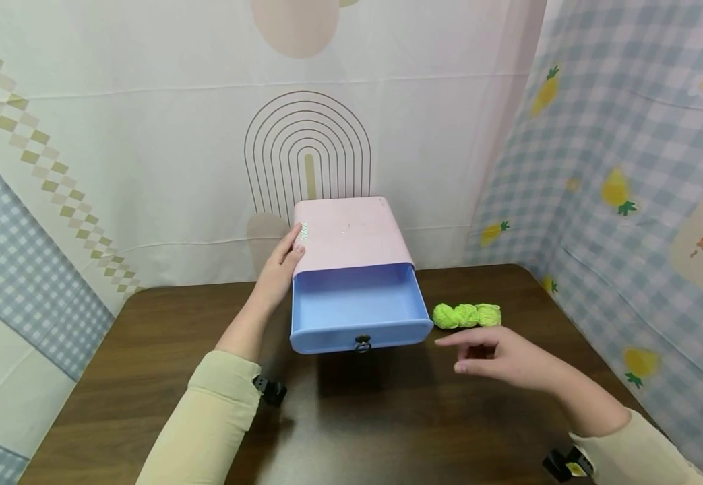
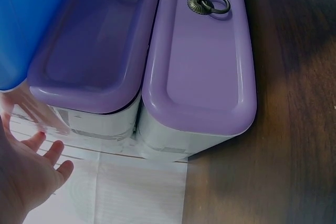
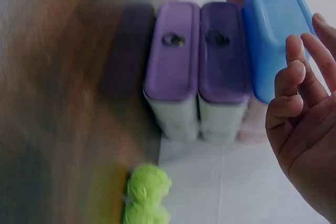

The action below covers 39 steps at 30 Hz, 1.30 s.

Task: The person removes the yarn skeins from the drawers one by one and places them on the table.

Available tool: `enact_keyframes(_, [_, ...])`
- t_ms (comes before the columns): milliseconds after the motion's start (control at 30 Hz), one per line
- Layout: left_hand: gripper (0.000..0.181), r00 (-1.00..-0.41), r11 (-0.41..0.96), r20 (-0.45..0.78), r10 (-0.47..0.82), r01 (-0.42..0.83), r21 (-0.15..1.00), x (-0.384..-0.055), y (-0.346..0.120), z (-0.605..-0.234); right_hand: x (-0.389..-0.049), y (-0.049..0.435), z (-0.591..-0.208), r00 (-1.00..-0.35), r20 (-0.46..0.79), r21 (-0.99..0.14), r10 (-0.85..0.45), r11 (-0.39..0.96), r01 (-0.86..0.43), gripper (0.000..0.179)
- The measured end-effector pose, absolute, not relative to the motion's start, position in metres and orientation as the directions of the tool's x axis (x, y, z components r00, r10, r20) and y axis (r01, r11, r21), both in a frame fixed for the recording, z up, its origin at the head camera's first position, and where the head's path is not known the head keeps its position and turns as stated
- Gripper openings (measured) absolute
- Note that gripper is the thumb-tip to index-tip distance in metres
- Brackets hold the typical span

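A small drawer cabinet with a pink top (image 1: pixel 351 232) stands on the table, its blue top drawer (image 1: pixel 387 333) pulled out and bare inside. A dark metal ring pull (image 1: pixel 362 344) hangs on the drawer front. My left hand (image 1: pixel 275 275) rests along the cabinet's left side, fingertips at the top edge. Just off the drawer's right front corner, my right hand (image 1: pixel 509 356) hovers with loosely bent fingers, holding nothing. Below the blue drawer, a dark purple drawer (image 2: pixel 94 40) and a lighter purple drawer (image 2: pixel 205 66) sit closed in the left wrist view.
A twisted bundle of bright green yarn (image 1: pixel 466 316) lies on the table right of the cabinet, behind my right hand. The brown wooden table (image 1: pixel 175 377) ends against a patterned cloth backdrop (image 1: pixel 163 155). Checked cloth (image 1: pixel 606 222) hangs along the right side.
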State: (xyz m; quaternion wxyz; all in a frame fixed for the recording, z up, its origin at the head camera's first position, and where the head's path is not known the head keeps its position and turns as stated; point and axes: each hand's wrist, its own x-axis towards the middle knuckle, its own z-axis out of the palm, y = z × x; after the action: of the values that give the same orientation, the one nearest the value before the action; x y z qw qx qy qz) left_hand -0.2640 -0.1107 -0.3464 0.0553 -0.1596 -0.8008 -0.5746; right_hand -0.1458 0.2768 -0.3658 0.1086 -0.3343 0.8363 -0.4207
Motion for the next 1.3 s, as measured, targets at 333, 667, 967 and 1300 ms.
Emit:
enact_keyframes(333, [0.052,-0.942,0.291,0.275,0.192,0.322,0.901,-0.264,-0.110,-0.347,-0.140,0.229,-0.380,-0.731,0.026,-0.846,-0.682,0.375,-0.380,0.041])
enact_keyframes(667, [0.053,-0.940,0.283,0.276,0.202,0.325,0.902,-0.264,-0.112,-0.347,-0.138,0.194,-0.391,-0.724,0.022,-0.867,-0.689,0.348,-0.357,0.052])
enact_keyframes(967, [0.052,-0.939,0.286,0.284,0.195,0.331,0.899,-0.265,-0.110,-0.346,-0.137,0.179,-0.397,-0.721,0.067,-0.926,-0.689,0.226,-0.302,0.053])
enact_keyframes(1300, [0.052,-0.941,0.279,0.275,0.196,0.322,0.905,-0.264,-0.111,-0.347,-0.136,0.158,-0.398,-0.772,0.021,-0.939,-0.635,0.252,-0.233,0.040])
